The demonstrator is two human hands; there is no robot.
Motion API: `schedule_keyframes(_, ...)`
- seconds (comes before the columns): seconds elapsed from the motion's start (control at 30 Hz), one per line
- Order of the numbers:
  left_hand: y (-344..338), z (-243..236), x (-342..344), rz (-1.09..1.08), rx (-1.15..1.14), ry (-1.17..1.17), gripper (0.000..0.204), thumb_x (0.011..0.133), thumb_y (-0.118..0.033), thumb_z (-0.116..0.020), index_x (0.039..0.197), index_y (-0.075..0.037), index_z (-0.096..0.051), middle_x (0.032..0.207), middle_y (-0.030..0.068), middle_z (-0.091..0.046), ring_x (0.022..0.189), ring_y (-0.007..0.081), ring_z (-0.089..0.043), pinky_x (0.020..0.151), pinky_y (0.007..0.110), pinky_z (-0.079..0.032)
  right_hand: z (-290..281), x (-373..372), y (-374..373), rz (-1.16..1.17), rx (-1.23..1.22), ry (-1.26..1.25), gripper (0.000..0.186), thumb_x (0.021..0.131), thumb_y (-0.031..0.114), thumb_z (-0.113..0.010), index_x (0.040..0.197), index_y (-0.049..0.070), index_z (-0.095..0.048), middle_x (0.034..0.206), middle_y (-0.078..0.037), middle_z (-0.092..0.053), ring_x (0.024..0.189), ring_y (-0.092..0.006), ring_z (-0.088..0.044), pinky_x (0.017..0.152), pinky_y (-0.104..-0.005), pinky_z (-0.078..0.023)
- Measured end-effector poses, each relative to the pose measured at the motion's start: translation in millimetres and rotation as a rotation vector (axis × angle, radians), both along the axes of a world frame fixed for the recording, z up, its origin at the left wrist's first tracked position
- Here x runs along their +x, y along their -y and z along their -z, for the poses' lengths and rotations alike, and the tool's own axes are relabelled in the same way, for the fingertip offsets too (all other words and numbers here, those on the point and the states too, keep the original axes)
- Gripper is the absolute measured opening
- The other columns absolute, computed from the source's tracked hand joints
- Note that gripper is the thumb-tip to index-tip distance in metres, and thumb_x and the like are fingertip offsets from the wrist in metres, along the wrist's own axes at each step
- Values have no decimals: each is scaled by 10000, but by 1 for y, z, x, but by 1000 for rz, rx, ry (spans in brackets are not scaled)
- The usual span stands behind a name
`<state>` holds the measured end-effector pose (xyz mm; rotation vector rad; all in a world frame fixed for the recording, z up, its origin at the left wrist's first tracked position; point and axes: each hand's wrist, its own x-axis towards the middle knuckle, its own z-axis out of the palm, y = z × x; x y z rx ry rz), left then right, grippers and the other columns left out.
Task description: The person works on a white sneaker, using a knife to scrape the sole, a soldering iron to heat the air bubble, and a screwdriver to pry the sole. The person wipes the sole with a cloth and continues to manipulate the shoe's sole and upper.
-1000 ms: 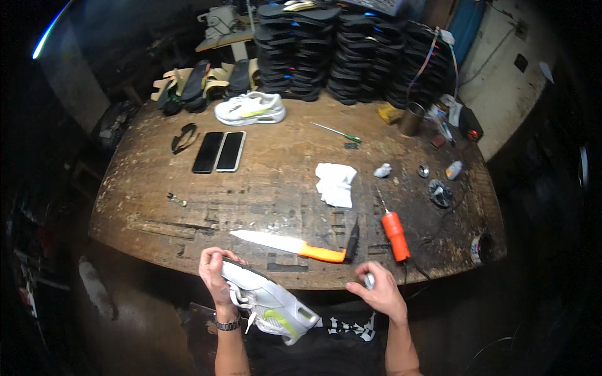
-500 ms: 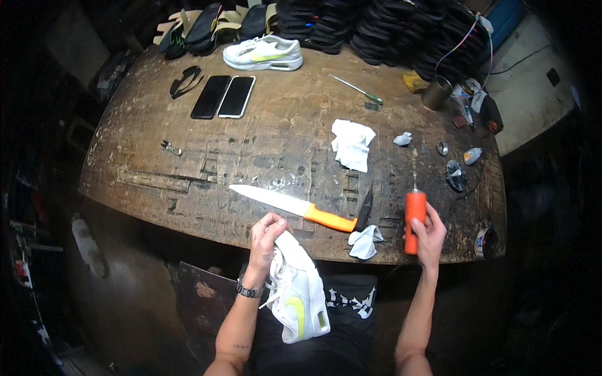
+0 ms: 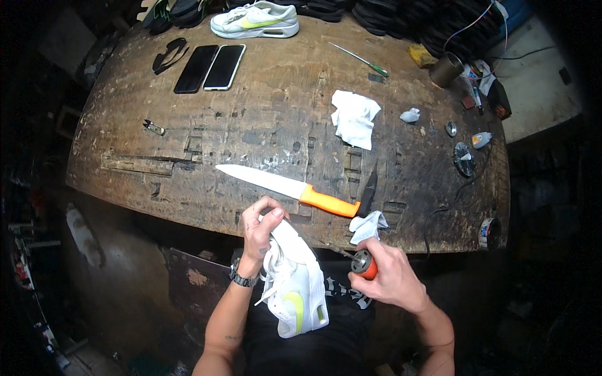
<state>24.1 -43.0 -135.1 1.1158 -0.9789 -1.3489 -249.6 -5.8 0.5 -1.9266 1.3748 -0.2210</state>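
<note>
The left grip (image 3: 258, 232) clasps a white shoe (image 3: 296, 282) by its toe; the right grip (image 3: 394, 277) is wrapped around an orange tool (image 3: 364, 264), pointed toward the shoe.

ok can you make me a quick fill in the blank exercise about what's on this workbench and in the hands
1. The ____ hand holds a white shoe, while the other grips the orange-red tool.
2. The handle of the knife is ____.
3. The number of phones lying side by side on the table is ____.
4. The thin metal rod tool has a ____ handle.

Missing words: left; orange; two; green.
</note>
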Motion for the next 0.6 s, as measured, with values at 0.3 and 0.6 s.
schedule_keyframes(0.3, 1, -4, -1, -9, -3, -9, 278, 879, -247, -650, 822, 24, -661, 744, 41, -646, 647, 75, -497, 609, 259, -389, -5, 19, 60, -208, -488, -295, 217, 743, 202, -757, 781, 43, -615, 667, -110, -606, 595, -311, -657, 540, -432, -514)
schedule_keyframes(0.6, 3, -12, -2, -9, -44, 53, 270, 875, -238, -648, 816, 25, -649, 735, 44, -640, 670, 86, -535, 625, 259, -411, -16, 17, 73, -361, -480, -419, 223, 777, 245, -737, 796, 42, -646, 680, -120, -638, 572, -298, -676, 522, -407, -533)
